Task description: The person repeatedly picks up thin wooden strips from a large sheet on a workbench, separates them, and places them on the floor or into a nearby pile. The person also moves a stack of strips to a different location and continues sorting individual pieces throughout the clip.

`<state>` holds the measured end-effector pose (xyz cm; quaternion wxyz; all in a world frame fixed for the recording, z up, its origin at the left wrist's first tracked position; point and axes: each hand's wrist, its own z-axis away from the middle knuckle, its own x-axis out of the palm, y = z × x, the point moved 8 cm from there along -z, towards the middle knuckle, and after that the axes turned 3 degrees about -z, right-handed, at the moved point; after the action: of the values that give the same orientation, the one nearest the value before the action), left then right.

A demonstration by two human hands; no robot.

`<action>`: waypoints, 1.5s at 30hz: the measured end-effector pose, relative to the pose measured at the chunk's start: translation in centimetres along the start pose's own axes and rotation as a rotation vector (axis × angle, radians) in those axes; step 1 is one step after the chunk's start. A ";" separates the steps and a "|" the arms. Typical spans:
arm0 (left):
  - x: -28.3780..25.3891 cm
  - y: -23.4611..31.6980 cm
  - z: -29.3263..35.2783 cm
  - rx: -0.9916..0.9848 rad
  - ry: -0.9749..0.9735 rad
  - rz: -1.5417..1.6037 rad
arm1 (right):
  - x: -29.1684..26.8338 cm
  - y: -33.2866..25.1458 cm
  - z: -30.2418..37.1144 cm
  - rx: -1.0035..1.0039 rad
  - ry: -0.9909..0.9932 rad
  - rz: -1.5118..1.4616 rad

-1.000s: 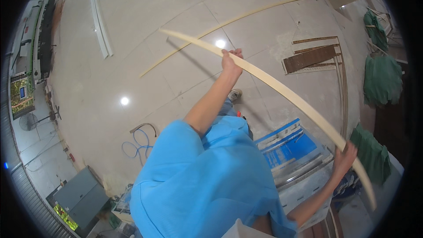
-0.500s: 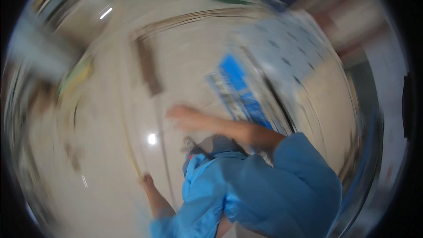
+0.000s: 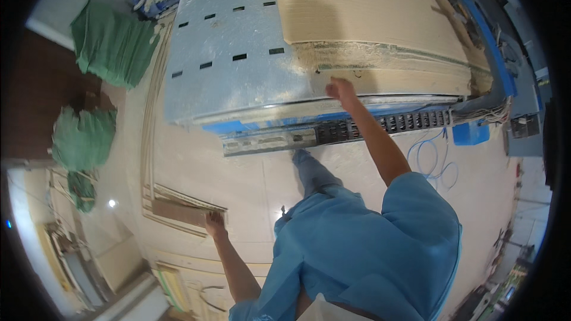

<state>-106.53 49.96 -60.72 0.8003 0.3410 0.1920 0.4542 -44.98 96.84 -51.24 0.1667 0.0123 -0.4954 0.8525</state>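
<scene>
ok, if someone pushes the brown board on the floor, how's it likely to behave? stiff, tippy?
Probably stiff: the brown board looks like a flat, straight-edged panel. Lying flat on the floor, it would likely slide rather than roll or tip. The thin strips alongside might catch it.

From my end I'm seeing a loose, wrinkly blue top [image 3: 363,244], 2 short, roomy sleeves [image 3: 413,202], bare forearms [image 3: 380,145], greyish-blue trousers [image 3: 318,179].

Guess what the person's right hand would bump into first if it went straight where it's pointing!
Probably the dusty bench top, just beyond the right hand, though how high the hand is above it isn't clear.
</scene>
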 end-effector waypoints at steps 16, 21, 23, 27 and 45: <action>86.2 16.2 6.5 1.031 -0.735 -1.253 | 0.5 -7.2 -18.2 0.013 0.539 -0.754; 91.0 10.9 1.3 0.252 -0.824 -1.040 | 0.0 -7.9 -17.7 0.069 0.528 -0.776; 90.8 10.7 -0.2 0.147 -0.871 -1.044 | -0.4 -8.5 -17.7 0.063 0.525 -0.731; 91.0 12.4 0.5 0.288 -1.100 -1.373 | -0.6 -10.8 -19.0 -0.110 0.438 -0.909; 100.8 2.8 10.8 1.554 -1.457 -2.103 | -0.5 -10.4 -19.0 -0.219 0.740 -0.697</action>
<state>-49.77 133.41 -50.99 0.2940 0.5255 0.0997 -0.7921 -38.69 117.57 -52.31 0.6049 -0.1432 -0.4560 0.6369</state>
